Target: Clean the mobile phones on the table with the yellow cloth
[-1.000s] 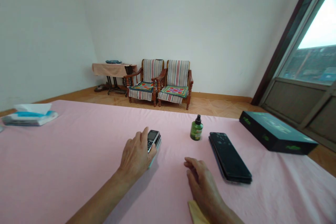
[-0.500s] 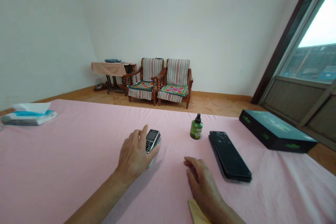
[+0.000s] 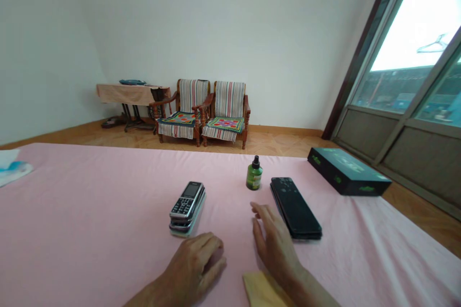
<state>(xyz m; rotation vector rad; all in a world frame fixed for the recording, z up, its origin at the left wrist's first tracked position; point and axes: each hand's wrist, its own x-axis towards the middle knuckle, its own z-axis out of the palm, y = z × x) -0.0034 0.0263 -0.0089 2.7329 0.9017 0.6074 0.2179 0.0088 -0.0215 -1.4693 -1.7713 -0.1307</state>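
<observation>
A stack of keypad phones [image 3: 187, 207] lies on the pink tablecloth [image 3: 90, 211]. My left hand [image 3: 194, 266] rests on the cloth just in front of that stack, fingers loosely curled, holding nothing. My right hand [image 3: 272, 242] lies flat with fingers stretched, beside a stack of black smartphones [image 3: 295, 206] to its right. A small green bottle [image 3: 254, 175] with a black cap stands upright behind my right hand. A yellow cloth [image 3: 262, 290] lies under my right wrist.
A dark box with green print [image 3: 347, 170] lies at the right end of the table. A tissue pack [image 3: 12, 170] sits at the left edge. Two striped wooden armchairs [image 3: 201, 115] and a small side table [image 3: 129, 98] stand by the far wall. A glass door [image 3: 406, 91] is at right.
My left hand has let go of the keypad phones and drawn back toward me. The view has shifted to the right. My right hand has barely moved.
</observation>
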